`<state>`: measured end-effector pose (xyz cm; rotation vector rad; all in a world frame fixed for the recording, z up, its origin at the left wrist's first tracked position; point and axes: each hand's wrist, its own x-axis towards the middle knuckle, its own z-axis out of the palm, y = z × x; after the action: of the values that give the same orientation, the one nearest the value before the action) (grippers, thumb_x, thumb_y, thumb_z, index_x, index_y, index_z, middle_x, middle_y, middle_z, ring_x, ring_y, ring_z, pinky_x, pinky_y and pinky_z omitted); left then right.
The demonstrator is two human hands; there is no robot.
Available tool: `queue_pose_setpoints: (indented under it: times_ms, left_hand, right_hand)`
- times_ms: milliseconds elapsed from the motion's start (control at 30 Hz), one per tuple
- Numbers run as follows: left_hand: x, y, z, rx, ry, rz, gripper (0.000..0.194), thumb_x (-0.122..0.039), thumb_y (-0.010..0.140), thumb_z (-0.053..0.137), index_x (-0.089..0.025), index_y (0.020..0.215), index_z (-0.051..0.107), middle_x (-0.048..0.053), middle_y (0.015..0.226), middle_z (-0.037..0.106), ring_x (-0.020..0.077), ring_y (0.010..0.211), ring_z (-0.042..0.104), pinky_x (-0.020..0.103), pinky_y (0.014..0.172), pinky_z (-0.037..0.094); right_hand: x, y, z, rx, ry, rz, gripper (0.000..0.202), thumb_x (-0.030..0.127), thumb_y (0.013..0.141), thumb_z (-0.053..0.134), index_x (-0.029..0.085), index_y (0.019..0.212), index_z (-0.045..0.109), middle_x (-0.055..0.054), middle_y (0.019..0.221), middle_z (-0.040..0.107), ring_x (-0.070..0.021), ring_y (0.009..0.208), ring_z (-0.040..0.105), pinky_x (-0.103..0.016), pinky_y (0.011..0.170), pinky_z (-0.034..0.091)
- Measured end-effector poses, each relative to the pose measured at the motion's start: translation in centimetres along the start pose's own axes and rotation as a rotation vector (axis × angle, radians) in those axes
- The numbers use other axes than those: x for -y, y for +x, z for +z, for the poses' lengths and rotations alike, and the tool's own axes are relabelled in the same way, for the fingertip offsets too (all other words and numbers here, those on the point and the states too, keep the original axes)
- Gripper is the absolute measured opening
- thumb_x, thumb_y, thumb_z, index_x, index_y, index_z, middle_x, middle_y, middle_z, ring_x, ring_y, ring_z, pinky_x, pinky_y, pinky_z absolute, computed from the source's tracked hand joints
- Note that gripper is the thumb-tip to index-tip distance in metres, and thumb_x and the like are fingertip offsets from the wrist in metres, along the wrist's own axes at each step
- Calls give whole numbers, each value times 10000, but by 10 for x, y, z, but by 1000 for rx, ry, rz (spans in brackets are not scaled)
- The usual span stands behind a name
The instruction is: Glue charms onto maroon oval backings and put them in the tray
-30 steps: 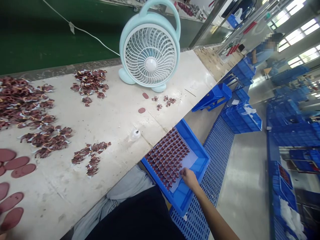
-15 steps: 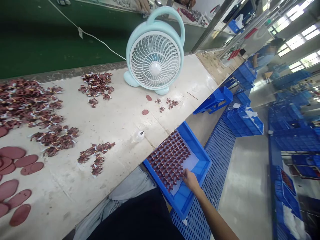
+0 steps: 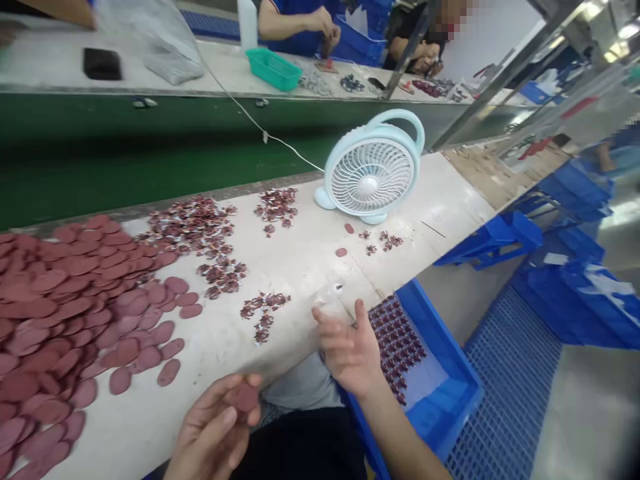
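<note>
My left hand (image 3: 217, 423) is closed on a reddish-brown oval disc (image 3: 246, 397), pinched between thumb and fingers above the table's front edge. My right hand (image 3: 350, 350) is open, its fingers spread and nothing in them, close to a small white bottle with a dark tip (image 3: 330, 292). Rows of small dark red pieces (image 3: 395, 340) lie on a white sheet in a blue crate (image 3: 457, 380), just right of that hand. Ahead of my hands sits a small cluster of brown pieces with pale bits (image 3: 264, 313). A large heap of oval discs (image 3: 65, 300) covers the table's left side.
A pale blue fan (image 3: 373, 177) stands at the table's back, its white cord (image 3: 280, 139) running up to the left. More piles of brown pieces (image 3: 193, 223) lie behind. Across the green divider (image 3: 165, 133), co-workers' hands (image 3: 325, 30) work near a green basket (image 3: 274, 69).
My view has swung left. My right hand has left the crate and now hangs open over the table edge. My left hand has come into view holding a disc.
</note>
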<state>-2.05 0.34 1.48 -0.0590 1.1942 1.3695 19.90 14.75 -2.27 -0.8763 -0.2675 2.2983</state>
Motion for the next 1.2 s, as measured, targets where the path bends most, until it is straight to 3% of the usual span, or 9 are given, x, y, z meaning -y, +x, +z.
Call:
queue_pose_setpoints:
  times_ms: [100, 233, 367, 467, 600, 700, 867, 1000, 1200]
  left_hand:
    - [4, 2, 9, 97, -123, -22, 342, -381, 660, 1002, -267, 946, 853, 112, 1097, 847, 184, 690, 749, 115, 376, 426]
    - [7, 2, 5, 121, -204, -61, 248, -346, 739, 973, -279, 942, 846, 122, 1114, 847, 233, 855, 814, 124, 445, 469]
    - [14, 4, 5, 171, -224, -96, 290, -325, 780, 948, -276, 1044, 841, 109, 1167, 838, 291, 1010, 811, 162, 518, 550]
    - [17, 5, 10, 189, -210, -108, 324, -320, 786, 946, -233, 1081, 842, 119, 1208, 825, 298, 1026, 804, 200, 608, 612]
    - [21, 8, 13, 229, -234, -113, 321, -306, 797, 939, -215, 1090, 845, 135, 1214, 821, 292, 1041, 798, 199, 668, 627]
    - [24, 9, 13, 243, -261, -102, 316, -267, 805, 930, -211, 1104, 843, 138, 1231, 815, 273, 1063, 789, 194, 688, 633]
    - [26, 10, 14, 243, -275, -87, 296, -245, 807, 928, -205, 1089, 848, 128, 1214, 822, 226, 972, 794, 179, 656, 620]
    - [24, 10, 15, 254, -266, -87, 293, -248, 804, 929, -218, 1085, 852, 120, 1218, 822, 253, 1019, 790, 174, 647, 610]
    - [23, 10, 18, 245, -256, -60, 296, -285, 794, 939, -225, 1072, 856, 121, 1187, 830, 204, 873, 784, 173, 616, 595]
  right_hand:
    - [11, 34, 23, 135, 320, 7, 567, 644, 1007, 580, 128, 1231, 651, 34, 822, 605, -34, 507, 428, -43, 303, 314]
    - [15, 38, 40, 136, 285, -10, 328, 512, 1011, 656, 184, 1033, 656, 71, 736, 584, -21, 441, 387, -60, 312, 309]
    - [-8, 2, 58, -7, -112, -220, 367, 578, 953, 700, 243, 1089, 642, 72, 644, 612, -32, 359, 371, -110, 316, 295]
    - [-36, -23, 64, -31, -445, -373, 338, 534, 966, 690, 278, 1162, 591, 45, 653, 651, -101, 408, 515, -167, 361, 379]
    - [-62, -31, 58, 37, -803, -637, 217, 410, 1022, 585, 331, 1218, 540, 17, 726, 697, -198, 560, 658, -322, 532, 563]
    - [-69, -28, 54, 28, -882, -765, 248, 373, 1008, 571, 357, 1254, 541, 9, 773, 718, -235, 579, 688, -372, 526, 591]
    - [-67, -28, 58, -37, -932, -762, 248, 346, 1004, 569, 396, 1246, 576, 6, 764, 729, -266, 557, 689, -433, 493, 595]
    - [-66, -29, 60, -64, -1000, -768, 280, 338, 978, 612, 422, 1244, 587, 7, 754, 715, -281, 575, 679, -486, 544, 600]
    - [-66, -30, 66, -84, -861, -725, 194, 376, 979, 599, 401, 1171, 611, -8, 769, 729, -280, 562, 676, -470, 495, 585]
